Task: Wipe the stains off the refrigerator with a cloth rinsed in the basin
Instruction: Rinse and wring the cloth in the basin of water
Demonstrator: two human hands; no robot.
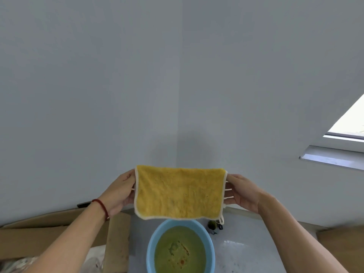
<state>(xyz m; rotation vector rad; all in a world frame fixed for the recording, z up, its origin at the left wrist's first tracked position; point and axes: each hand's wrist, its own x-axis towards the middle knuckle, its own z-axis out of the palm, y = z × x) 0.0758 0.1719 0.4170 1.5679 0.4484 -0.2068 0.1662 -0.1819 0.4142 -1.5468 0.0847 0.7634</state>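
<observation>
From the head view, the person held the yellow cloth (178,192) spread flat between both hands, raised above the far rim of the blue basin (151,246). The left hand (119,191) gripped the cloth's left edge and the right hand (241,191) gripped its right edge, fingers curled behind the fabric, so the cloth hung taut like a small banner. I judged this to be the pause between rinsing and wiping: the water (180,251) in the basin was a murky green with reddish specks, and faint dark marks showed on the cloth. The next move would call for folding or bunching it and carrying it to the refrigerator, which I could not see anywhere. The basin sat on a pale grey counter (246,253). Cardboard boxes (39,233) lay to the left, bare grey walls met in a corner beyond, and a window (348,125) opened at far right.
</observation>
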